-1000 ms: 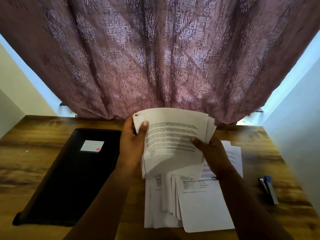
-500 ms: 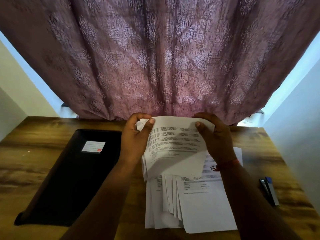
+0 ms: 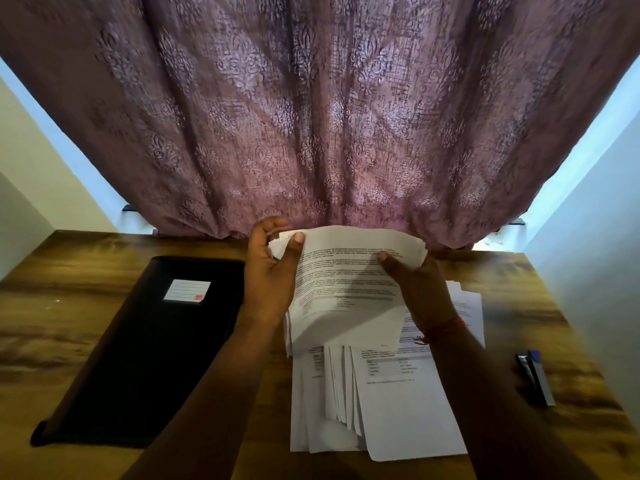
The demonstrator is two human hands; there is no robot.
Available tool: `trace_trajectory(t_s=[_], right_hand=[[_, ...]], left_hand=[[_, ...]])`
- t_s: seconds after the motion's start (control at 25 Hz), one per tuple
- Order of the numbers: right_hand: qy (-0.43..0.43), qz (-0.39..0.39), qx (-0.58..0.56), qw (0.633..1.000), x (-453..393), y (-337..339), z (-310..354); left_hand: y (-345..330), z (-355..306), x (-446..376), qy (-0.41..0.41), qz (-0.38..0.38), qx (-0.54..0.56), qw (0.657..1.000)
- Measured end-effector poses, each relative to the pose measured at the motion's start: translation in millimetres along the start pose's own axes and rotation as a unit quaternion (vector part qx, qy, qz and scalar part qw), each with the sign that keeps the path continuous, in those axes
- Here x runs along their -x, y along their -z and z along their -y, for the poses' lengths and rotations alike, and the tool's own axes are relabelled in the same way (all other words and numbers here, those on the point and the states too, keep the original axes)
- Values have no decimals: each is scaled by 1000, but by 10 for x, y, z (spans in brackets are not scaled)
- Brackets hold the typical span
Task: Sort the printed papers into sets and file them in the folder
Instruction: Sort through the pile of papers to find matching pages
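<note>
I hold a set of printed papers upright above the table, text facing me. My left hand grips its top left corner, thumb on the front sheet and fingers curled behind. My right hand holds the right edge, thumb pressed on the front. Below them lies a loose, fanned pile of printed sheets on the wooden table. A closed black folder with a white label lies flat to the left of my left forearm.
A stapler with a blue end lies near the table's right edge. A purple patterned curtain hangs right behind the table's far edge. White walls stand on both sides.
My right hand went up to the top right corner of the held set, then came down a little along the right edge. My left hand's fingers curled further round the top left corner.
</note>
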State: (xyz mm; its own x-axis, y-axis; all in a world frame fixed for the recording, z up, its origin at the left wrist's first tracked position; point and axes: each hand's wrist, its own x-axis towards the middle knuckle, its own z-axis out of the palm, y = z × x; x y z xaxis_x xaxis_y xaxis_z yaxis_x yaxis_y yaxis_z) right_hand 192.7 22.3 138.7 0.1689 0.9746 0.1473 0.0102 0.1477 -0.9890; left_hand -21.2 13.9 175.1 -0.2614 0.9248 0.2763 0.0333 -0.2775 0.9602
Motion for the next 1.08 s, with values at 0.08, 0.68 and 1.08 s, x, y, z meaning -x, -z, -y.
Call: trace_trajectory(t_s=[0.08,0.68,1.08], right_hand=[[23,-20,-38,999,35,-44,83],[-62,-32,-40,997,318,-660,-288],[-115,-15,-25,993,600,-796,-481]], left_hand=[[37,-82,-32,-34,-9,-1,999],[359,321,73,121,-14,40,992],[538,527,298,167,-12,55,984]])
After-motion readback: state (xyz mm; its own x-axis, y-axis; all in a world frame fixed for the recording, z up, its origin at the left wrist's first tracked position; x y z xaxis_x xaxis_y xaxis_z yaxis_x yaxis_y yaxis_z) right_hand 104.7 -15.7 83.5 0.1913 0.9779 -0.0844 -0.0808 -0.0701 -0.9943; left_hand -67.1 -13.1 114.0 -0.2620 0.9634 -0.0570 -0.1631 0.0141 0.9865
